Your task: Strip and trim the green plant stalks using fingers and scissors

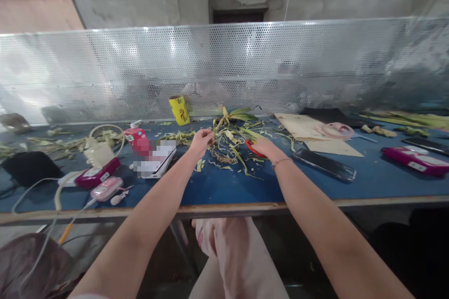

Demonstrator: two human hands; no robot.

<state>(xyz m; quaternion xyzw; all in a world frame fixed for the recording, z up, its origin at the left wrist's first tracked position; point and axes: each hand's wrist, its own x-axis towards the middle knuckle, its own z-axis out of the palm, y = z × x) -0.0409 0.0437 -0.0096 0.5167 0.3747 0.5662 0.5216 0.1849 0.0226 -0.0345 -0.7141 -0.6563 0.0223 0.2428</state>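
Note:
My left hand (202, 142) is closed in a pinch at the left edge of a heap of plant trimmings; what sits between the fingertips is too small to make out. In my right hand (264, 146) is a pair of scissors with red handles (253, 148), directed toward the trimmings, the blades hard to see. Between and beyond both hands lies a plant with green leaves (242, 114) and a pale base. Curled, dry roots (222, 156) and pale cut scraps are spread in front of it on the blue tabletop (224, 189).
Left of my arms are a phone-like white device (157, 161), a red pouch (138, 139), a pink gadget (107, 188) and cables. A yellow roll (179, 110) stands by the perforated metal screen (224, 70). Rightward lie a dark phone (325, 164), cardboard (298, 128) and a magenta device (416, 160).

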